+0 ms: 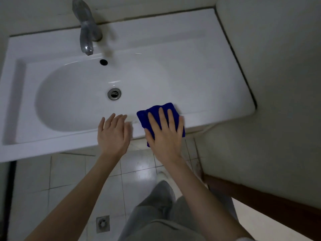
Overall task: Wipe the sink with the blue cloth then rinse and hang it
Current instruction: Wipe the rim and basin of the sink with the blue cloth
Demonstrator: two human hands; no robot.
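Note:
A white sink (199, 70) fills the upper half of the head view, with an oval basin and a metal drain (114, 93) in its middle. A folded blue cloth (152, 112) lies on the sink's front rim, to the right of the basin. My right hand (165, 136) lies flat on the cloth with straight, spread fingers, pressing it onto the rim. My left hand (112, 133) is just to its left, flat over the front rim with straight fingers and nothing in it. A chrome tap (86, 32) stands at the back.
An overflow hole (103, 62) sits under the tap spout. Walls close in behind the sink and along its right side. Below the sink is a tiled floor with a floor drain (103, 224), my grey trouser legs and a white shoe (162, 176).

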